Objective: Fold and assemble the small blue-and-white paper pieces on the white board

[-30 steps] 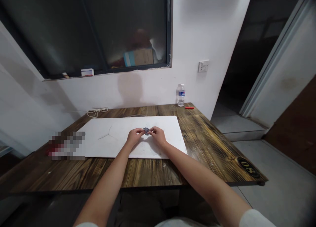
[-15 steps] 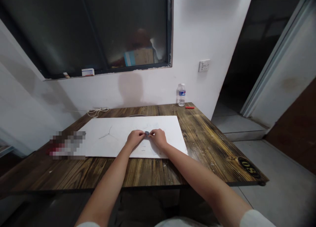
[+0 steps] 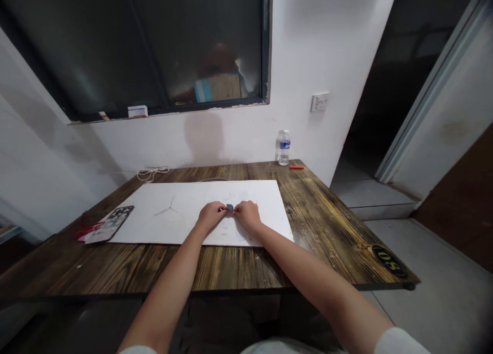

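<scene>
Between my two hands is a small dark grey-blue piece, too small for me to tell its kind. My left hand pinches its left side with thumb and fingertips. From the right, my right hand closes its fingers on the opposite side. Both hands are low over a white board lying flat on the table. Thin dark lines or thin bits show on the board around the hands, and a three-armed thin dark shape is to their left.
On the wooden table, a patterned flat dark-edged item overlaps the board's left end beside red strands. A white cable lies at the back left. A water bottle and a red pen-like stick are at the back right.
The small dark piece looks slightly turned or tilted between my fingertips. Both hands stay in nearly the same place.
</scene>
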The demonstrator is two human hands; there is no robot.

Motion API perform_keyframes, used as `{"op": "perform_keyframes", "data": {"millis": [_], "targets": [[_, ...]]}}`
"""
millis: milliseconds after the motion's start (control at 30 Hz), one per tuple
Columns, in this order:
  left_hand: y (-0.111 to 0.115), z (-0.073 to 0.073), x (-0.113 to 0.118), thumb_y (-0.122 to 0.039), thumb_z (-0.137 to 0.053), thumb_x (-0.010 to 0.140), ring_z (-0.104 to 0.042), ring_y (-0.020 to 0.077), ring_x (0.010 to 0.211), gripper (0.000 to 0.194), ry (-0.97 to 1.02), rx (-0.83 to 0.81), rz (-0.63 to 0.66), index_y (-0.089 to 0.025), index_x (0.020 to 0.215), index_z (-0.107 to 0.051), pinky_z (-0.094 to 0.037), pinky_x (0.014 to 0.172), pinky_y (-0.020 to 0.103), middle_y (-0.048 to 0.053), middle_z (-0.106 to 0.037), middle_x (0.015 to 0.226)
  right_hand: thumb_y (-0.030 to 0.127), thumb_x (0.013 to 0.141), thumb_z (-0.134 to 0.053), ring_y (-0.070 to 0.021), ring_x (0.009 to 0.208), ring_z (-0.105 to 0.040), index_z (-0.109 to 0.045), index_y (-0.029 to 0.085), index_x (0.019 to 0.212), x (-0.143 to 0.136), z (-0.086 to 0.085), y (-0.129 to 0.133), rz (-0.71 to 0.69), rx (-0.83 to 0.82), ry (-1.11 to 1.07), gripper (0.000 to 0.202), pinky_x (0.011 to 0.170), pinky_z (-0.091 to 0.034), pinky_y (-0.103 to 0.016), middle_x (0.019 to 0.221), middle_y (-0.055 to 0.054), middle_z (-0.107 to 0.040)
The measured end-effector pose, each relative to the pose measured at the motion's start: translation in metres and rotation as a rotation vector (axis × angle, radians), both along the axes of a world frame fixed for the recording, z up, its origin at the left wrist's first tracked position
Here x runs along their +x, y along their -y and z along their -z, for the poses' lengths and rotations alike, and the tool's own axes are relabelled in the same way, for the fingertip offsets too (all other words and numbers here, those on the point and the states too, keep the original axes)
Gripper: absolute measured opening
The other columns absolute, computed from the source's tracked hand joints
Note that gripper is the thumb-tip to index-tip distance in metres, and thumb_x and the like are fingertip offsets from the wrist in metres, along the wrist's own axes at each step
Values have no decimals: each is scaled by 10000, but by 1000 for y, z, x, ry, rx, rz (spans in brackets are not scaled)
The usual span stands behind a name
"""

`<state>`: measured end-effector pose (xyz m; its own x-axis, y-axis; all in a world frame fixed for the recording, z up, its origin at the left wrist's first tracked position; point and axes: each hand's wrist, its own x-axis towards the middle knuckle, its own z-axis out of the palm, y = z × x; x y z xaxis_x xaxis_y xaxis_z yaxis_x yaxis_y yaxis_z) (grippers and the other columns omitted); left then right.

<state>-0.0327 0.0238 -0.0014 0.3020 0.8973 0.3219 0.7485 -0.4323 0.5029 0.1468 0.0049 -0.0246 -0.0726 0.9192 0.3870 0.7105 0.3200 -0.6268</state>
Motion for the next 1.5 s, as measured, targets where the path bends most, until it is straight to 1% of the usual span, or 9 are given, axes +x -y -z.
{"op": "perform_keyframes", "data": {"millis": [167,367,467,633,767,967,1233,1400,1500], "targets": [[-1,2,4,-396,-717,684,-636,210,758,215,262,-59,-6,-225,808,-762,-456,700,300,41,-737,803,247,789,-740,-211,746,-597,-777,258,732,1,0,-1,-25,32,-29,69,655,-319,-300,790,-62,-743],[-3,2,8,-492,-751,637,-619,179,652,330,565,-185,-7,-178,716,-686,-458,634,279,28,-697,676,303,826,-727,-220,813,-613,-782,264,841,1,-1,-2,-94,40,-87,69,729,-376,-307,843,-47,-749],[-5,0,5,-543,-764,609,-595,160,601,400,681,-143,-88,-177,739,-666,-452,595,267,15,-663,629,355,802,-760,-228,874,-609,-774,268,937,-1,-1,0,-189,46,-111,161,800,-399,-325,882,-43,-753],[-8,-4,-2,-575,-755,596,-583,143,584,455,802,-69,-265,-173,792,-670,-418,527,235,10,-647,627,375,676,-863,-232,920,-598,-768,263,936,-3,-3,5,-398,62,-30,298,817,-412,-319,936,-50,-753],[-10,-2,-6,-574,-750,587,-576,136,571,468,849,-79,-325,-176,820,-672,-378,464,205,2,-638,620,388,609,-897,-227,881,-609,-776,262,908,-3,-6,7,-481,125,79,346,806,-409,-308,897,-46,-756],[-9,-1,-3,-556,-747,603,-572,130,558,454,847,-90,-323,-169,829,-673,-382,437,186,4,-629,609,278,690,-826,-215,824,-631,-787,258,887,-3,-10,8,-512,165,125,201,767,-402,-297,828,-45,-759],[-7,-5,-2,-583,-750,577,-580,140,573,467,802,-72,-316,-174,783,-662,-415,494,224,6,-630,611,193,745,-750,-211,817,-635,-776,241,979,-5,-11,10,-525,195,224,240,757,-407,-296,872,-54,-764],[-7,-5,-1,-556,-749,581,-579,142,573,439,796,-92,-322,-175,780,-662,-409,485,224,2,-629,606,190,760,-750,-204,815,-629,-757,207,1040,-7,-12,9,-525,191,278,281,750,-412,-290,855,-56,-755],[-8,-4,-1,-534,-750,581,-578,131,565,418,808,-82,-314,-170,768,-664,-427,504,223,-3,-630,602,210,806,-731,-194,861,-612,-732,186,1092,-7,-14,10,-529,181,344,288,771,-409,-287,940,-73,-739]]}}
